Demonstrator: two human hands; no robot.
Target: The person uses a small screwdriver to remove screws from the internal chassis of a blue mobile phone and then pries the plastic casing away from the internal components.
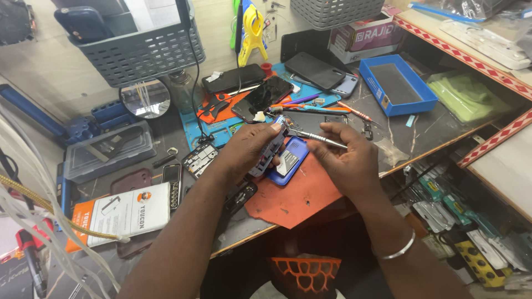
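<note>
My left hand [249, 148] grips an opened small blue phone frame [271, 148], tilted up above an orange mat [299, 196]. My right hand [346, 158] pinches a thin metal tool [318, 138], whose tip touches the top of the frame. Just below the frame lies a blue phone back shell [288, 160] with a battery in it, on the mat.
Several black phones [260, 97] lie on a blue work mat [221, 130] behind my hands. A blue tray [396, 86] sits at the right, a grey basket [138, 50] at the back left. A clear parts box [108, 152] and an orange-white packet [122, 213] lie left.
</note>
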